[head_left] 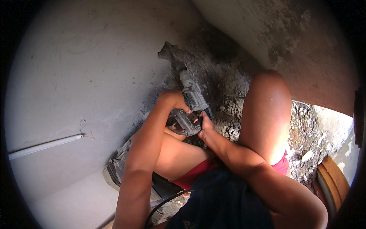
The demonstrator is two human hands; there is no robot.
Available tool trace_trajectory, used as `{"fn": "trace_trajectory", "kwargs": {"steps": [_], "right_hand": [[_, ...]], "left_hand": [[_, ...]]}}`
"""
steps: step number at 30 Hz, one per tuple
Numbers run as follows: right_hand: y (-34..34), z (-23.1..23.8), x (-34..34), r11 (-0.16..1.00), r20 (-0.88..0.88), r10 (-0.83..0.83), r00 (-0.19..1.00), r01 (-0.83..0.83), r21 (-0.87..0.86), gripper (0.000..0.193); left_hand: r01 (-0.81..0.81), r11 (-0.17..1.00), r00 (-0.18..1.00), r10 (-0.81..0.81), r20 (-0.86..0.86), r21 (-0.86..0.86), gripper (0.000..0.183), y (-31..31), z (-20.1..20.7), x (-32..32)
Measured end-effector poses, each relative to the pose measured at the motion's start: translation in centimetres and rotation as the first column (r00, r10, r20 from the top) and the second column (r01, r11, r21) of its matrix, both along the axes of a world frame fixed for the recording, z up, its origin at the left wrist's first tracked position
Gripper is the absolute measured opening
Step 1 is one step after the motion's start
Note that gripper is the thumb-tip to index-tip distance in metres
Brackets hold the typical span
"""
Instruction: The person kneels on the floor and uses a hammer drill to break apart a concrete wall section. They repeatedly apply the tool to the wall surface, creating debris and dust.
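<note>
White pipe point(45, 145) runs along the grey wall point(76, 68) at far left, w/ a thin wire hook at its end. Below it: a pale ledge, then a stack of grey slabs point(116, 168) (partly hidden by the arm). Left hand point(173, 100) sits on top of the demolition hammer point(190, 103), fingers wrapped tight around the upper body/side grip. Tool is centre frame, tilted, nose up and away from the person; its bit meets the broken patch of wall point(169, 51) near the corner. Right hand point(206, 128) is at the rear handle, fingers clamped round it. Black cable point(164, 204) loops at bottom centre. Rubble point(228, 114) covers the floor between the bare knees and on to the right. Curved wooden rim point(333, 179) at far right.
</note>
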State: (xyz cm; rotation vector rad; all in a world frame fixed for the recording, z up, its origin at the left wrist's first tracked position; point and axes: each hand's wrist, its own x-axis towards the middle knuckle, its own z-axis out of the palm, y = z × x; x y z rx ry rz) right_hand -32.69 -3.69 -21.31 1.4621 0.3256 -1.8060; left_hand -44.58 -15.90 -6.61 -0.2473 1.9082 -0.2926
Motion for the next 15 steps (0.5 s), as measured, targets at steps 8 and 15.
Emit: {"fn": "trace_trajectory", "kwargs": {"steps": [8,15], "right_hand": [[-0.1,1.4,-1.5,0.999,-0.012,-0.017,1.0,0.016,-0.042,0.016],[-0.5,1.0,-1.2,1.0,-0.019,-0.021,1.0,0.021,-0.001,0.017]], "left_hand": [[0.043,0.999,0.997,-0.042,-0.066,0.018,0.088,-0.6,0.7,-0.6],[0.041,0.999,0.996,-0.04,-0.075,0.005,0.087,-0.3,0.8,-1.2]]}}
